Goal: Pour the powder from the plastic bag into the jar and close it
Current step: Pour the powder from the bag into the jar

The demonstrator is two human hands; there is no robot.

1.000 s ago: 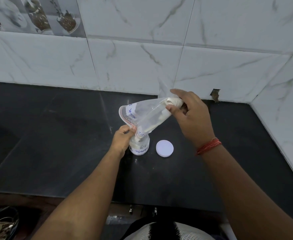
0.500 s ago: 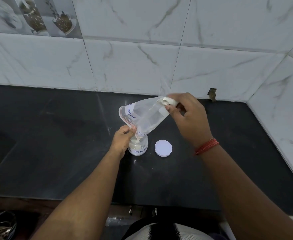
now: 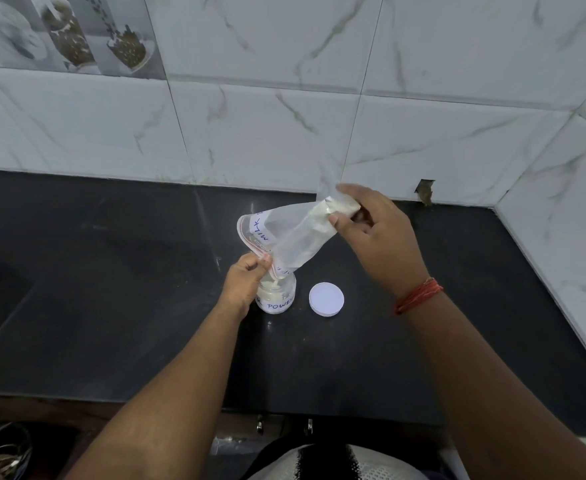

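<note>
Pouring stage, seen from above the counter (image 3: 118, 306). The bag (image 3: 296, 239) is held tilted, its closed bottom raised toward the tiled wall and its open mouth lowered onto the jar (image 3: 277, 295), so that the powder slides down by its own weight. The right hand (image 3: 376, 239) lifts the high end: thumb and fingers are closed in a pinch on the bunched bottom corner, where a pale clump of powder is gathered. The left hand (image 3: 246, 280) works at the low end: its fingertips are closed on the red-lined rim of the bag just beside the jar's mouth, apparently to narrow the opening into a spout and steady it over the small neck. A thin pale stream drops from the rim into the jar, which stands upright on the counter and looks roughly half filled; its handwritten label is partly readable. Whether the left hand also touches the jar cannot be told. The lid (image 3: 326, 299) lies flat on the counter just to the right of the jar, apart from it, within easy reach of the right hand for closing once the bag is empty. Judged from the residue in the bag, pouring is well along but unfinished.
</note>
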